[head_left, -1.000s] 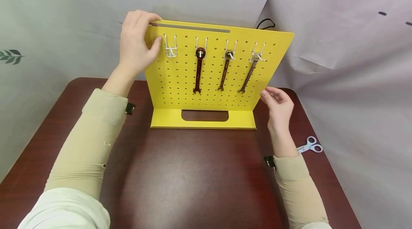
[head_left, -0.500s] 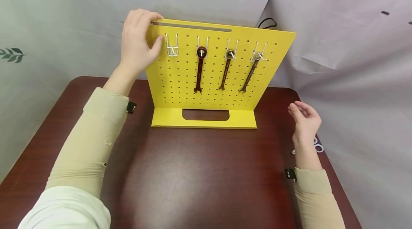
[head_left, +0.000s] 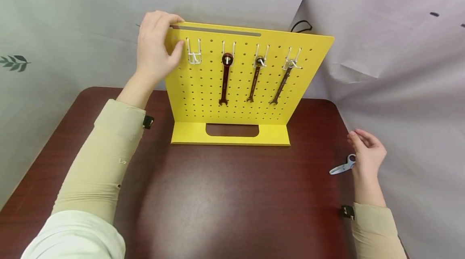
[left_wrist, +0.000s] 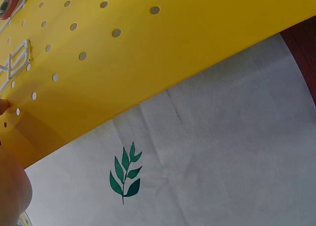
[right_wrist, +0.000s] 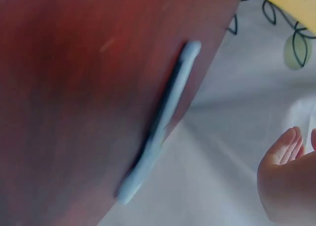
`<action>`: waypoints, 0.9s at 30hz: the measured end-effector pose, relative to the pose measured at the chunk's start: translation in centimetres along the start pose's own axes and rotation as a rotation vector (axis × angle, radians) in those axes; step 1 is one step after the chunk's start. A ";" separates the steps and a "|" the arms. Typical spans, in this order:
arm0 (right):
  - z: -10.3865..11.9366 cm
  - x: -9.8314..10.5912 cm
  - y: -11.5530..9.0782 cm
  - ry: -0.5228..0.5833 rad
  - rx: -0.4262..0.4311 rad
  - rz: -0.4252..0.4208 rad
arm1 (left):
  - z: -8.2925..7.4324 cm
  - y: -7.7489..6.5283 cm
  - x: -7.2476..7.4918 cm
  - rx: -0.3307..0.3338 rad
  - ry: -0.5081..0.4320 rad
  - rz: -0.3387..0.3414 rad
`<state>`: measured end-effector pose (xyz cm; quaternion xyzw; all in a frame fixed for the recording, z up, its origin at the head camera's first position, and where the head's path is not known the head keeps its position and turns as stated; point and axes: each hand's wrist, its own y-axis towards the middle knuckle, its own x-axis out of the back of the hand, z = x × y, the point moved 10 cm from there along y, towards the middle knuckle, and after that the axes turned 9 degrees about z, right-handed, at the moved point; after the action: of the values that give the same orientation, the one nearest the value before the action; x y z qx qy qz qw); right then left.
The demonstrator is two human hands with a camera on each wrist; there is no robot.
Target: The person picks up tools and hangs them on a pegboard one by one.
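Note:
My left hand (head_left: 156, 45) grips the upper left corner of a yellow pegboard (head_left: 239, 93), thumb on the front, other fingers partly hidden behind the top edge. The board stands upright on its base. A dark red wrench (head_left: 225, 83) and two other wrenches, a middle one (head_left: 254, 83) and a right one (head_left: 282, 85), hang from white hooks. The leftmost hook (head_left: 194, 57) holds nothing. To the right, my right hand (head_left: 369, 158) is raised with loosely bent fingers, holding nothing. It partly covers the handles of pale blue scissors (head_left: 341, 168); the right wrist view shows these scissors (right_wrist: 163, 122) blurred.
The dark reddish table (head_left: 232, 194) extends toward me from the board's base. Pale cloth (head_left: 392, 49) with leaf prints hangs behind and along the right side. A black loop (head_left: 302, 26) shows behind the board's upper right corner.
My right hand has left the board's right edge and moved right and toward me, beside the scissors. My left hand keeps its grip on the corner.

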<state>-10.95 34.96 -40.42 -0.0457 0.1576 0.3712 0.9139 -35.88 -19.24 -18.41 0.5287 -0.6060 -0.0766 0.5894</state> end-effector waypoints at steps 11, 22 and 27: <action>-0.1 4.6 0.4 -0.076 -0.089 -0.068 | 0.0 0.0 -0.1 0.003 0.001 0.004; 0.1 7.2 -0.1 -0.299 -0.158 -0.027 | 0.0 0.0 0.0 0.002 0.002 0.002; 0.0 7.6 0.2 -0.627 -0.168 0.114 | 0.0 0.0 0.0 0.002 0.003 0.001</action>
<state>-5.91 40.14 -42.84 0.0043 -0.1602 0.4295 0.8887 -35.89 -19.22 -18.40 0.5291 -0.6055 -0.0749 0.5897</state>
